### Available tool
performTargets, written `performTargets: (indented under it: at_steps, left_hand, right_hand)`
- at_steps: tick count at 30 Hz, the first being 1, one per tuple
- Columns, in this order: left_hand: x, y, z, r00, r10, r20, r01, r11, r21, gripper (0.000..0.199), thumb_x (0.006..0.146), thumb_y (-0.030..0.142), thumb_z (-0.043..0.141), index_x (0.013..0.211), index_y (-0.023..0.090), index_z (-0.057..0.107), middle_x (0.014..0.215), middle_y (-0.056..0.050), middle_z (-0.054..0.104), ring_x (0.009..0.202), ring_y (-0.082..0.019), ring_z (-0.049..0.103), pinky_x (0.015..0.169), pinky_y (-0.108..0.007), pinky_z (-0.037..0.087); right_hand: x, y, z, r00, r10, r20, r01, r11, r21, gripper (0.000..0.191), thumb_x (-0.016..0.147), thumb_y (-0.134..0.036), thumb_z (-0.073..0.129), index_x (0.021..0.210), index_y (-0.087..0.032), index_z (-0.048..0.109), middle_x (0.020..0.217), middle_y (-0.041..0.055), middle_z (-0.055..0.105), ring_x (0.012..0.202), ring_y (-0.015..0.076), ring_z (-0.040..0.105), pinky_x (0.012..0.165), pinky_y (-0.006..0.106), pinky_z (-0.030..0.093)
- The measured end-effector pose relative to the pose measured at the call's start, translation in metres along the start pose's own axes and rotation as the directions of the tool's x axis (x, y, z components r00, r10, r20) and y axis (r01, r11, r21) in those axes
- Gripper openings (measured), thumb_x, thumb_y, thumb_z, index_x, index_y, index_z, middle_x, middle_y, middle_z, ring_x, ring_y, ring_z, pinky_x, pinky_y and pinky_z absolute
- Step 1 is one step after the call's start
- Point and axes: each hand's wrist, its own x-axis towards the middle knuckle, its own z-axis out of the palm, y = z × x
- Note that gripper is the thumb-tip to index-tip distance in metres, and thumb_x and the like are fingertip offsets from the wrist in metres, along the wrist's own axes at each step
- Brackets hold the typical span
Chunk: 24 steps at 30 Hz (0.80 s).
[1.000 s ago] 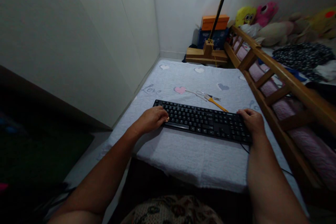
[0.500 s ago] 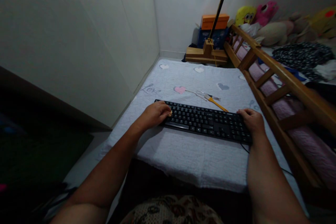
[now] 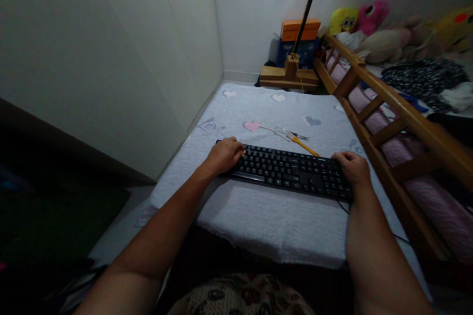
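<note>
A black keyboard (image 3: 281, 170) lies across the cloth, slightly slanted, its cable coming out near the right end. My left hand (image 3: 226, 153) is closed over the keys at the left end, pinching a small pale-orange piece (image 3: 243, 152) whose kind I cannot make out. The right end of the keyboard is gripped by my right hand (image 3: 353, 168), thumb on the top edge. Just behind the keyboard lie a yellow-handled brush (image 3: 305, 146) and a thin wire-like tool (image 3: 275, 130), with a dark, slim tool (image 3: 299, 136) beside them.
A light quilted cloth (image 3: 258, 216) with hearts covers the table. A wooden bed rail (image 3: 402, 115) runs along the right, and a pale panel (image 3: 148, 59) rises on the left. Behind stands a wooden stand base (image 3: 290, 76) with a pole, near an orange box (image 3: 300, 29).
My left hand has slid a little to the right over the keys with the small pale-orange piece. My right hand stays on the keyboard's right end.
</note>
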Motion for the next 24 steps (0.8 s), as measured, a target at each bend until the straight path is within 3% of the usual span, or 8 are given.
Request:
performTargets:
  at_steps: [7, 17, 24]
  left_hand:
    - [-0.018, 0.003, -0.002, 0.997, 0.042, 0.068, -0.040, 0.999, -0.029, 0.023, 0.095, 0.022, 0.053, 0.094, 0.018, 0.076, 0.099, -0.009, 0.069, 0.096, -0.022, 0.065, 0.087, -0.033, 0.050]
    - [-0.047, 0.005, -0.002, 0.993, 0.089, 0.077, -0.083, 0.994, -0.077, 0.020, 0.095, 0.019, 0.054, 0.093, 0.018, 0.074, 0.099, -0.008, 0.068, 0.096, -0.020, 0.065, 0.087, -0.032, 0.050]
    - [-0.053, 0.009, -0.018, 0.969, 0.130, 0.209, -0.118, 0.991, -0.066, 0.018, 0.093, 0.017, 0.057, 0.088, 0.019, 0.074, 0.095, -0.006, 0.067, 0.087, -0.017, 0.063, 0.079, -0.028, 0.048]
  right_hand:
    - [-0.003, -0.005, -0.001, 0.999, 0.036, 0.005, -0.036, 0.999, -0.001, 0.033, 0.064, -0.055, 0.059, 0.060, -0.023, 0.066, 0.061, 0.0025, 0.062, 0.069, 0.0226, 0.056, 0.066, 0.034, 0.041]
    - [-0.003, -0.004, -0.001, 0.999, 0.032, 0.005, -0.032, 0.999, 0.000, 0.034, 0.065, -0.055, 0.060, 0.061, -0.023, 0.067, 0.062, 0.0026, 0.062, 0.070, 0.0227, 0.056, 0.065, 0.034, 0.040]
    - [-0.002, -0.002, 0.000, 1.000, 0.024, 0.007, -0.024, 1.000, 0.013, 0.033, 0.065, -0.053, 0.060, 0.063, -0.022, 0.068, 0.062, 0.0026, 0.064, 0.070, 0.0231, 0.058, 0.067, 0.034, 0.041]
